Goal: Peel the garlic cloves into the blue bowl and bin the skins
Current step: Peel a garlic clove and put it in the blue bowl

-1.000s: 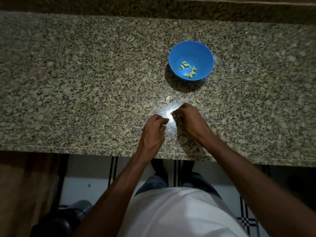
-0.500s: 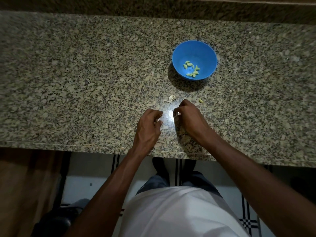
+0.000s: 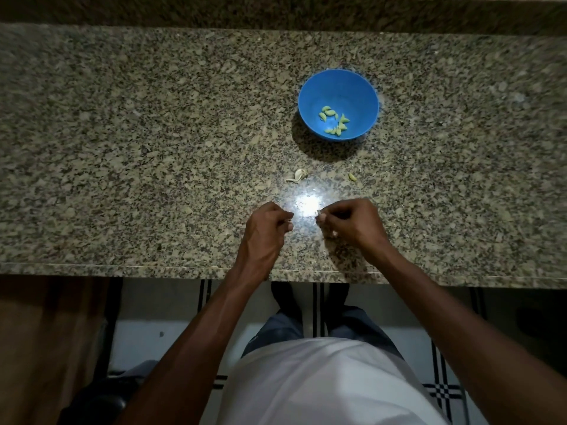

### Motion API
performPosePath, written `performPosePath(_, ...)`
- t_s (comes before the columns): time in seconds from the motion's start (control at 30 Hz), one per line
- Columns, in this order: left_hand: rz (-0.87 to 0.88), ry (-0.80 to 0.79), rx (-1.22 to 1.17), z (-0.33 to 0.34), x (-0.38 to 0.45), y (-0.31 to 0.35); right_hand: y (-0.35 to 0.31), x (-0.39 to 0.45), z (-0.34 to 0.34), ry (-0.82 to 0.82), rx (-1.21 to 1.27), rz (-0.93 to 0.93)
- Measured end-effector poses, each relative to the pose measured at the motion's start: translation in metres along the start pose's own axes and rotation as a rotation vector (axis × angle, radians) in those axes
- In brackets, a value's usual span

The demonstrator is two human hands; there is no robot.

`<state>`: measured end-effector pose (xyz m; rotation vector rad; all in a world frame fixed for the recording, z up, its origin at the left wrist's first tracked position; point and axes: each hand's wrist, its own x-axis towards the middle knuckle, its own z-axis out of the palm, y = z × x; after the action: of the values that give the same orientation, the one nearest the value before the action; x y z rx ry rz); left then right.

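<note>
The blue bowl [image 3: 310, 93] stands on the granite counter beyond my hands, with several peeled garlic cloves [image 3: 334, 122] in its bottom. My right hand [image 3: 352, 223] has its fingers curled and pinches a small pale garlic clove [image 3: 321, 213] at its fingertips. My left hand [image 3: 267, 231] is a short gap to its left, thumb pressed against curled fingers on what looks like a scrap of garlic skin, mostly hidden. A loose piece of garlic skin [image 3: 297, 175] and one bare clove [image 3: 352, 177] lie between my hands and the bowl.
The speckled granite counter [image 3: 138, 148] spreads wide on both sides, its front edge just below my wrists. A bright light spot [image 3: 306, 205] glares between my hands. Below the edge are tiled floor and a dark bin-like shape [image 3: 101, 400] at the lower left.
My hands, which met over the clove, have drawn apart sideways, the left going left and the right going right. Bowl, loose skin and loose clove lie as before.
</note>
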<state>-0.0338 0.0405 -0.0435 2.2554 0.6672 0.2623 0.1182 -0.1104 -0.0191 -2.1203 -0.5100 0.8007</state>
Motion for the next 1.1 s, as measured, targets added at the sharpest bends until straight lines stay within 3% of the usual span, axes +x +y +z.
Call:
performPosePath(0.17,-0.04,-0.024,0.146,0.018,0.003,0.001,0.009,-0.003,-0.025,0.034,0.321,0.107)
performPosePath(0.43,-0.055,0.01,0.431,0.028,-0.006,0.027,0.021,-0.009,-0.039,0.01,0.428,0.089)
performPosePath(0.67,-0.377,0.028,-0.049,0.031,-0.002,0.048,0.03,-0.018,-0.055,-0.12,0.621,0.225)
performPosePath(0.83,-0.299,0.058,-0.047,0.024,-0.02,0.058,0.027,-0.021,-0.052,-0.21,0.58,0.158)
performPosePath(0.93,-0.348,0.07,-0.069,0.02,-0.043,0.055,0.022,-0.021,-0.046,-0.259,0.602,0.149)
performPosePath(1.1,-0.51,0.249,-0.443,0.011,-0.076,0.047,0.013,-0.024,-0.02,-0.389,0.642,0.177)
